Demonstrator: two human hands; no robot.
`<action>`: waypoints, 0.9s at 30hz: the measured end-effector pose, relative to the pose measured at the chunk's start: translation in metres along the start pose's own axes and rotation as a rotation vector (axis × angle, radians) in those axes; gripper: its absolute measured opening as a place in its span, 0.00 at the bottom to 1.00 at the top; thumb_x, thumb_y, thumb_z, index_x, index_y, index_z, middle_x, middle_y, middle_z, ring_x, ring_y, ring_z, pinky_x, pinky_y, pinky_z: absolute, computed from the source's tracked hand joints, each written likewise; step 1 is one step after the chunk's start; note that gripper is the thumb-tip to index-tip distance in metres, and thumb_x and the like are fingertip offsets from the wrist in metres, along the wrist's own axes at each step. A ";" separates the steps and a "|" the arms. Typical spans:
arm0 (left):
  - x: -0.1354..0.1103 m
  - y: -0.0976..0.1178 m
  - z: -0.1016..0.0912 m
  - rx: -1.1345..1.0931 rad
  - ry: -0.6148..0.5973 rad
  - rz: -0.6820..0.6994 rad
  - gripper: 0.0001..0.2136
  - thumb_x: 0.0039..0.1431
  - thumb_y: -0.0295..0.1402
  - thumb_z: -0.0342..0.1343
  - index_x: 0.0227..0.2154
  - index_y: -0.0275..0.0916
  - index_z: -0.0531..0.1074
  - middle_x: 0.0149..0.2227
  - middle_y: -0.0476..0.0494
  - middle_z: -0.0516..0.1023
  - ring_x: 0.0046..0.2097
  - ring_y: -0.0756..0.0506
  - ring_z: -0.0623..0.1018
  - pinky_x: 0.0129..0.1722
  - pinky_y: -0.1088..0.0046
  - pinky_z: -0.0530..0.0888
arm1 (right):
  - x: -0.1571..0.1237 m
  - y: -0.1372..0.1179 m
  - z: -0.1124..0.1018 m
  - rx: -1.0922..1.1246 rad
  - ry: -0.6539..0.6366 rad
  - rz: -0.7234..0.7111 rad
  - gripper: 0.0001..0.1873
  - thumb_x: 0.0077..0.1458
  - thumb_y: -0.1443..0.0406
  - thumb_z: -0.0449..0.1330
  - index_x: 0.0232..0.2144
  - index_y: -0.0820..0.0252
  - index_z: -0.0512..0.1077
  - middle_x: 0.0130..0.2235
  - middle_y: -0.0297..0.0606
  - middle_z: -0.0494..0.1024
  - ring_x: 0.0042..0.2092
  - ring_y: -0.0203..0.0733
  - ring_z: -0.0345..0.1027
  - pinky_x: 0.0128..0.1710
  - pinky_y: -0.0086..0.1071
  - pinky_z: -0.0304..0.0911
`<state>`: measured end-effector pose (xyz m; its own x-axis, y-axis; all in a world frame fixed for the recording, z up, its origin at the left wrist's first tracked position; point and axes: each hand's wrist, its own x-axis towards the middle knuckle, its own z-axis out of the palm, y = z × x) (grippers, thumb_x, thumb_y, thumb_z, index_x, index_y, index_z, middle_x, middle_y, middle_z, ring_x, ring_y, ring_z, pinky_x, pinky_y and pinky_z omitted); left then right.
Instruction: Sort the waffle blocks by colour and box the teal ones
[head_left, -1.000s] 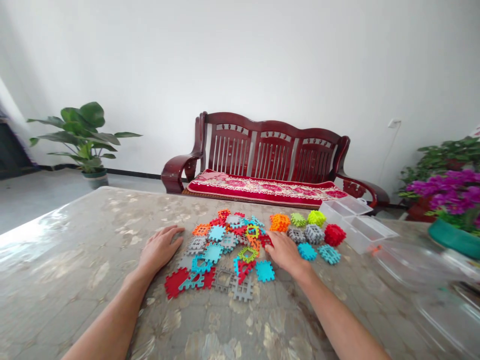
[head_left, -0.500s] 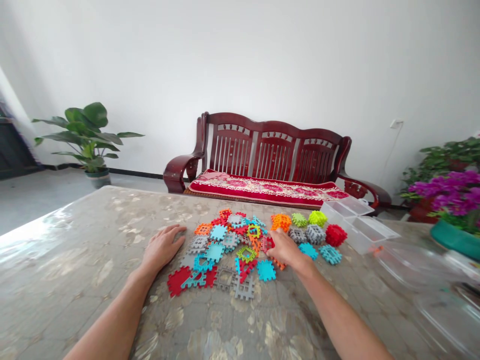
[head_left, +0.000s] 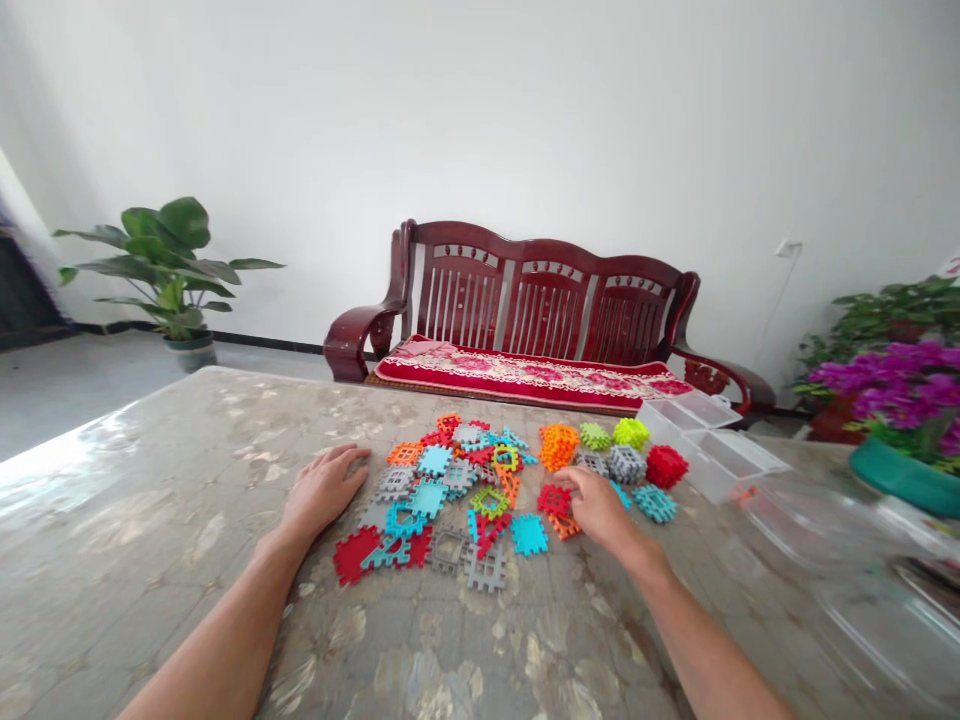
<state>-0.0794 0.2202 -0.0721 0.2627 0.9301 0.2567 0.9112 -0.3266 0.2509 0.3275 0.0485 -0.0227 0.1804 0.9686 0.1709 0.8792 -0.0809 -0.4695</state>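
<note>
A heap of flat, notched plastic tiles in red, blue, grey, orange and green lies on the marbled table. My left hand rests flat and open on the table at the heap's left edge. My right hand lies palm down to the right of the heap, fingers apart, its fingertips on a red tile with an orange tile just under it. Behind my right hand stand stacked tile blocks: orange, green, yellow-green, grey and red.
A clear compartment box stands at the right, with clear lids nearer the table's right edge. A pot of purple flowers sits far right. Beyond the table are a wooden bench and a leafy plant.
My right hand has slid from the heap's edge to the right, dragging a red tile and an orange tile out with it. My left hand has stayed put.
</note>
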 end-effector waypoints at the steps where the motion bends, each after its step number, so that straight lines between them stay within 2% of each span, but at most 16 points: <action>1: 0.000 0.000 0.000 0.002 0.002 0.001 0.21 0.62 0.41 0.45 0.54 0.46 0.74 0.61 0.43 0.73 0.60 0.40 0.73 0.61 0.61 0.68 | -0.003 0.001 0.000 0.006 -0.019 0.046 0.32 0.40 0.80 0.49 0.47 0.62 0.76 0.50 0.43 0.79 0.50 0.41 0.74 0.52 0.31 0.64; 4: 0.000 0.000 -0.001 0.003 0.013 0.004 0.21 0.62 0.41 0.46 0.53 0.46 0.75 0.60 0.44 0.74 0.60 0.40 0.73 0.60 0.62 0.68 | -0.010 -0.002 -0.001 0.007 -0.042 0.104 0.29 0.46 0.75 0.54 0.52 0.61 0.73 0.53 0.44 0.78 0.52 0.43 0.73 0.52 0.33 0.64; 6: 0.000 0.000 -0.001 0.004 0.018 0.001 0.21 0.61 0.42 0.46 0.53 0.46 0.75 0.60 0.44 0.74 0.60 0.39 0.73 0.59 0.62 0.69 | -0.013 -0.006 -0.001 -0.037 -0.049 0.074 0.27 0.50 0.68 0.58 0.54 0.62 0.72 0.55 0.47 0.76 0.55 0.48 0.70 0.55 0.37 0.62; 8: 0.001 0.000 -0.001 0.006 0.016 -0.004 0.21 0.62 0.42 0.46 0.53 0.46 0.75 0.60 0.44 0.74 0.60 0.39 0.73 0.60 0.62 0.69 | -0.014 -0.009 0.000 -0.102 -0.061 0.045 0.29 0.49 0.63 0.62 0.55 0.64 0.71 0.56 0.49 0.76 0.57 0.53 0.68 0.57 0.41 0.61; 13: 0.001 -0.002 0.000 0.003 0.010 0.003 0.22 0.61 0.42 0.45 0.53 0.46 0.75 0.60 0.43 0.74 0.60 0.39 0.74 0.60 0.61 0.69 | -0.014 -0.014 0.005 -0.173 -0.073 0.027 0.29 0.49 0.65 0.62 0.55 0.62 0.71 0.54 0.47 0.77 0.54 0.53 0.70 0.54 0.40 0.61; 19: 0.004 -0.006 0.004 -0.002 -0.001 0.012 0.23 0.62 0.43 0.44 0.54 0.44 0.75 0.61 0.41 0.73 0.61 0.37 0.72 0.60 0.58 0.69 | -0.018 -0.017 0.009 -0.132 0.042 0.029 0.27 0.48 0.66 0.62 0.53 0.61 0.73 0.52 0.46 0.79 0.52 0.50 0.72 0.54 0.38 0.63; 22: 0.006 -0.008 0.005 0.004 -0.022 0.016 0.24 0.62 0.44 0.43 0.56 0.42 0.73 0.61 0.39 0.72 0.61 0.36 0.72 0.62 0.56 0.67 | -0.013 -0.002 -0.005 -0.081 0.186 0.045 0.27 0.48 0.64 0.63 0.53 0.62 0.73 0.50 0.47 0.79 0.52 0.50 0.72 0.54 0.39 0.64; 24: 0.007 -0.009 0.006 0.005 -0.046 0.019 0.24 0.63 0.43 0.42 0.56 0.42 0.73 0.62 0.39 0.71 0.62 0.37 0.71 0.62 0.56 0.66 | -0.007 0.020 -0.023 -0.060 0.320 0.091 0.29 0.49 0.60 0.63 0.54 0.63 0.72 0.50 0.48 0.79 0.51 0.49 0.72 0.53 0.40 0.65; 27: 0.007 -0.010 0.006 0.007 -0.060 0.016 0.24 0.64 0.43 0.42 0.57 0.42 0.72 0.63 0.39 0.70 0.62 0.37 0.70 0.63 0.56 0.65 | 0.003 0.064 -0.060 -0.066 0.458 0.276 0.32 0.49 0.57 0.62 0.55 0.65 0.71 0.49 0.49 0.79 0.49 0.50 0.74 0.50 0.39 0.67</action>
<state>-0.0848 0.2313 -0.0781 0.2951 0.9334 0.2044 0.9091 -0.3401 0.2406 0.4104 0.0323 -0.0005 0.5692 0.7092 0.4159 0.7953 -0.3466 -0.4974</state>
